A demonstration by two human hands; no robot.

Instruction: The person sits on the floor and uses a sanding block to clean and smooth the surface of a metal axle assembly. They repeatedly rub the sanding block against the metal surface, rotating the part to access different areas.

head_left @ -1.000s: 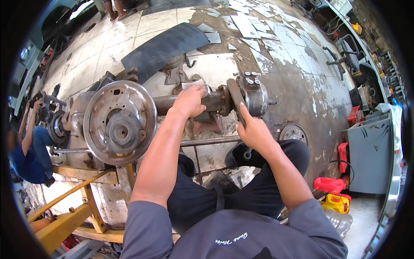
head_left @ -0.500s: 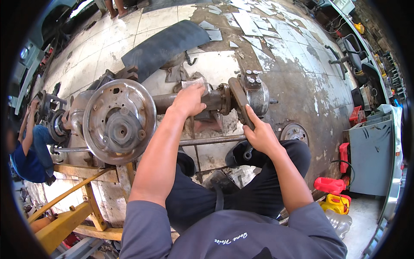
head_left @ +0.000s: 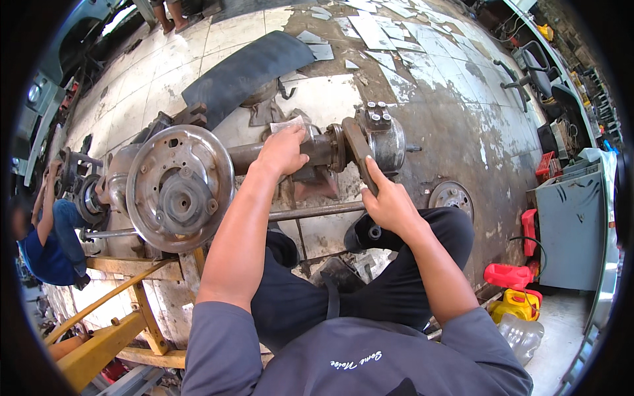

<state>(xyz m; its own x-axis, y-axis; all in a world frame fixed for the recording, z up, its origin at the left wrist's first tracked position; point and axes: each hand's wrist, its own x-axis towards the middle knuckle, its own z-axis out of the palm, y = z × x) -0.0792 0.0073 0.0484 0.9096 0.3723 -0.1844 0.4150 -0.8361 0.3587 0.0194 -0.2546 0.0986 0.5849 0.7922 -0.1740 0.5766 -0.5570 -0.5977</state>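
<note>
A rusty axle tube (head_left: 244, 156) runs from a round brake backing plate (head_left: 179, 189) on the left to a grey housing (head_left: 383, 138) on the right. My left hand (head_left: 282, 150) presses a pale cloth (head_left: 288, 124) onto the top of the tube. My right hand (head_left: 389, 203) grips the lower edge of the dark flange (head_left: 358, 153) beside the housing. A thin steel rod (head_left: 316, 212) runs below the tube, in front of my knees.
A yellow metal stand (head_left: 112, 317) holds the axle at lower left. Another person in blue (head_left: 46, 237) works at the far left. A black rubber sheet (head_left: 244, 69) lies on the tiled floor. A round drum (head_left: 451, 197), red and yellow containers (head_left: 512, 290) and a grey cabinet (head_left: 568, 228) sit right.
My right hand has slid down from the top of the flange to its lower edge. My left hand stays on the tube with the cloth.
</note>
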